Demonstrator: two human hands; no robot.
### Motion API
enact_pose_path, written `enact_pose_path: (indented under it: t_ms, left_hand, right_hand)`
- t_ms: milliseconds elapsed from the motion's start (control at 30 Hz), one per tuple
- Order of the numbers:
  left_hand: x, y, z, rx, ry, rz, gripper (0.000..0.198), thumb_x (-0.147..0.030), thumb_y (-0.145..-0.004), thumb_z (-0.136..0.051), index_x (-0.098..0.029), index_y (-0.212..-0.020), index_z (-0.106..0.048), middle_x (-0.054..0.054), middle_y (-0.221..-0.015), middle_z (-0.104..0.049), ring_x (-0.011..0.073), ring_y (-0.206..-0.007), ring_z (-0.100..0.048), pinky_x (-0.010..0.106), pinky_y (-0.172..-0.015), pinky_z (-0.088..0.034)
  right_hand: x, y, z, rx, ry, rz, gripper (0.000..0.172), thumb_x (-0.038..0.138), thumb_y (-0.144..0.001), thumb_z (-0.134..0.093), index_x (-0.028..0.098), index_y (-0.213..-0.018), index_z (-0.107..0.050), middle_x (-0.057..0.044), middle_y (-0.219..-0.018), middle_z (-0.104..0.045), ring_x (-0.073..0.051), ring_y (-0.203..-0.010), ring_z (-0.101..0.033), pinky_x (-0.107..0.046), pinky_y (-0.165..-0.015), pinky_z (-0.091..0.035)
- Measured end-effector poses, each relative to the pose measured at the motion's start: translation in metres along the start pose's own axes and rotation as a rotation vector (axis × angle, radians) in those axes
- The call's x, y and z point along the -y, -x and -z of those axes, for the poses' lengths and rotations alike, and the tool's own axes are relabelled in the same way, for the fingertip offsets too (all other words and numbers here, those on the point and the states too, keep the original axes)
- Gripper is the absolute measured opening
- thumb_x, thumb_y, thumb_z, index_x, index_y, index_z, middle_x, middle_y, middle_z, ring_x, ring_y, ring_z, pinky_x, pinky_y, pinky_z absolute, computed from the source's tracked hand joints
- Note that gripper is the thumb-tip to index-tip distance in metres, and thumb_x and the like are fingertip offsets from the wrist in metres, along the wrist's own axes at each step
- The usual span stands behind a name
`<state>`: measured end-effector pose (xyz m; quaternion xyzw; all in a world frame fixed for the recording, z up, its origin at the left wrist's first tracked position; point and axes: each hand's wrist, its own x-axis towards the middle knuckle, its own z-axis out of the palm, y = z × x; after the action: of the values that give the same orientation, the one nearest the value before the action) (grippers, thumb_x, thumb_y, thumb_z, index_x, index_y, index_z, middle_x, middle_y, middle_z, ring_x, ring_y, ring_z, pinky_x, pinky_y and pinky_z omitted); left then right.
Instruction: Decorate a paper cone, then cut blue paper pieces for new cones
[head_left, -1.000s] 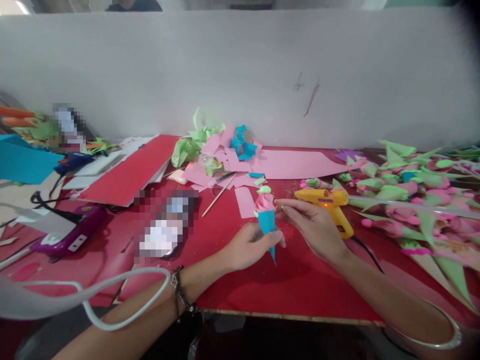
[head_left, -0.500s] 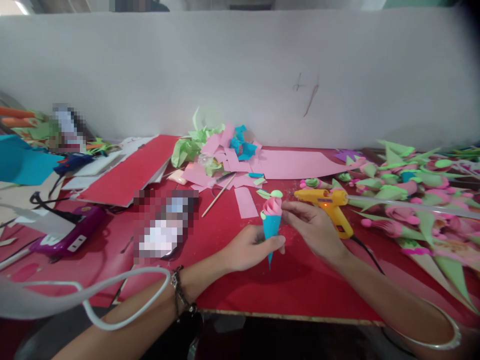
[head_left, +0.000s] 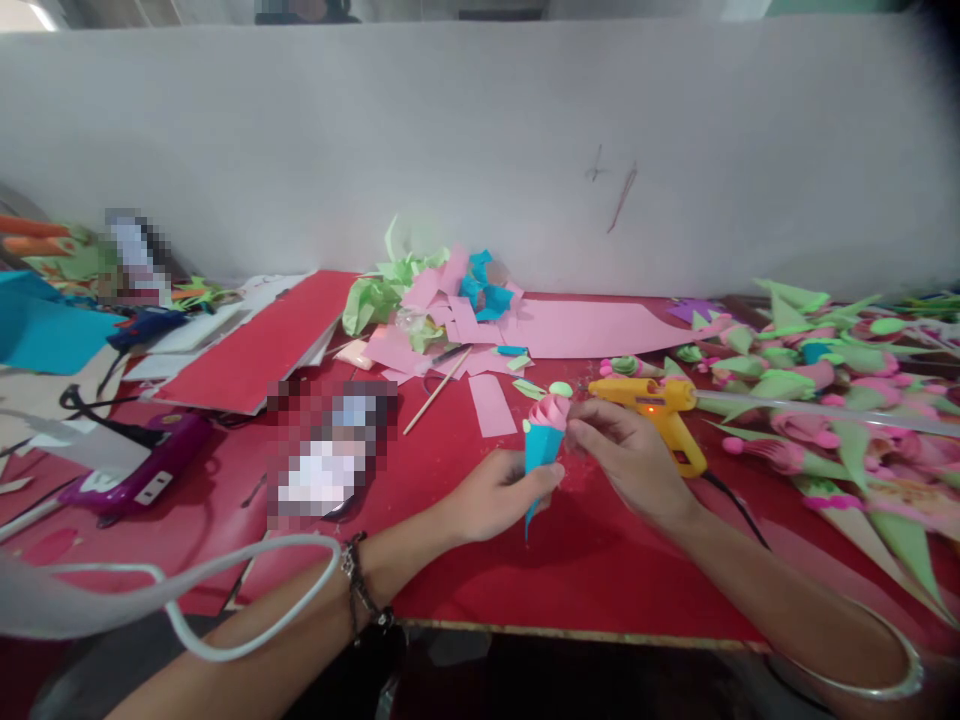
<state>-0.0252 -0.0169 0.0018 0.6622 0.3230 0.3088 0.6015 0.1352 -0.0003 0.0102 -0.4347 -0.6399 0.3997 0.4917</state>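
Note:
A blue paper cone [head_left: 543, 448] with pink paper swirled in its mouth like ice cream stands nearly upright, its tip pointing down. Small pale green round pieces sit at its top and side. My left hand [head_left: 504, 496] is wrapped round the cone's middle, thumb in front. Beside the pink swirl [head_left: 550, 410] is my right hand [head_left: 615, 450], with fingers bent and fingertips close together at its right edge. Whether those fingertips pinch anything is too small to make out. Behind the right hand lies a yellow glue gun [head_left: 652, 395] with its orange light on.
Finished paper cones [head_left: 810, 380] in green and pink are heaped at the right. Crumpled paper scraps [head_left: 427, 290] lie at the back by a white partition [head_left: 450, 150]. To the left are a phone [head_left: 330, 450], a wooden stick [head_left: 437, 390], red card [head_left: 255, 345] and a purple power strip [head_left: 150, 465].
The cone has turned slightly in my left hand: its tip has swung left and its top a little right. My right hand stays beside the pink swirl.

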Motion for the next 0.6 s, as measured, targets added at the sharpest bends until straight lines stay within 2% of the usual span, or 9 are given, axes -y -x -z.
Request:
enact_pose_path:
  t_ms: [133,333,467,600]
  left_hand:
    - [0.0007,-0.0012,0.0001,-0.015,0.011,0.004,0.04,-0.045,-0.082,-0.036,-0.016,-0.054,-0.041,-0.003,-0.051,-0.042,0.0082,-0.05,-0.041,0.024,-0.053,-0.033]
    - [0.0042,-0.0026,-0.0005,-0.047,0.029,0.042,0.043,-0.052,-0.08,-0.035,-0.016,-0.057,-0.042,-0.003,-0.053,-0.044,0.0083,-0.052,-0.043,0.024,-0.054,-0.035]
    - [0.0047,-0.0025,-0.0006,-0.055,0.005,0.051,0.043,-0.053,-0.08,-0.033,-0.016,-0.059,-0.042,-0.003,-0.054,-0.043,0.0081,-0.051,-0.042,0.023,-0.053,-0.035]
    - [0.0035,-0.0021,-0.0005,-0.067,-0.052,0.079,0.043,-0.052,-0.08,-0.034,-0.016,-0.058,-0.042,-0.003,-0.053,-0.042,0.0082,-0.051,-0.04,0.023,-0.053,-0.035]
  right_hand:
    - [0.0005,-0.0004,-0.0008,-0.021,0.002,0.012,0.005,0.026,-0.072,-0.058,0.021,-0.072,-0.06,0.002,-0.066,-0.059,-0.01,-0.06,-0.052,-0.022,-0.058,-0.045]
    - [-0.0026,-0.0009,-0.0003,-0.015,0.025,0.03,0.012,0.027,-0.074,-0.057,0.023,-0.083,-0.065,-0.001,-0.086,-0.065,-0.016,-0.083,-0.059,-0.029,-0.077,-0.047]
    - [-0.004,-0.0008,0.0009,-0.015,0.007,0.013,0.016,0.028,-0.076,-0.055,0.024,-0.088,-0.065,-0.001,-0.086,-0.065,-0.014,-0.077,-0.06,-0.03,-0.074,-0.049]
    - [-0.004,-0.0006,0.001,-0.058,0.002,0.009,0.014,0.031,-0.074,-0.057,0.022,-0.084,-0.064,-0.002,-0.079,-0.064,-0.014,-0.07,-0.059,-0.03,-0.069,-0.05]
